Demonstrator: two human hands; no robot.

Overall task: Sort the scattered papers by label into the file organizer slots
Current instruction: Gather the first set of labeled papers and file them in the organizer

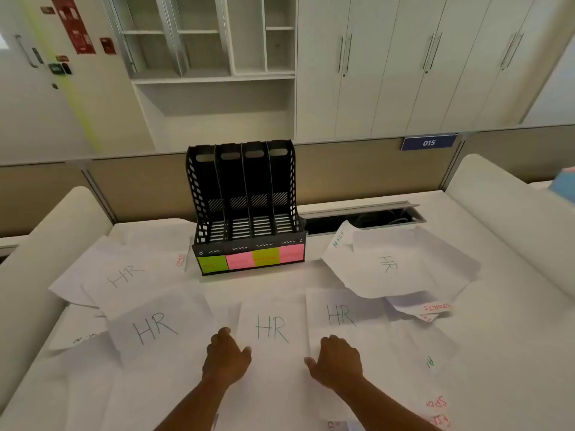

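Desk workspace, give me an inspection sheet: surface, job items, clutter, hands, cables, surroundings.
Surface: white desk, mostly under loose sheets.
Job's things: black file organizer, four slots, all empty; green and pink sticky labels on its front, writing unreadable. Five HR sheets face up, including the centre HR sheet; ADMIN sheet and SPORTS sheet partly covered.
Clutter: nothing seen beyond the papers.
Hands: left hand and right hand rest, fingers curled, on either edge of the centre HR sheet; grip unclear.
Cables: some inside the open desk slot.
Surroundings: partition, sign 015, white cabinets.
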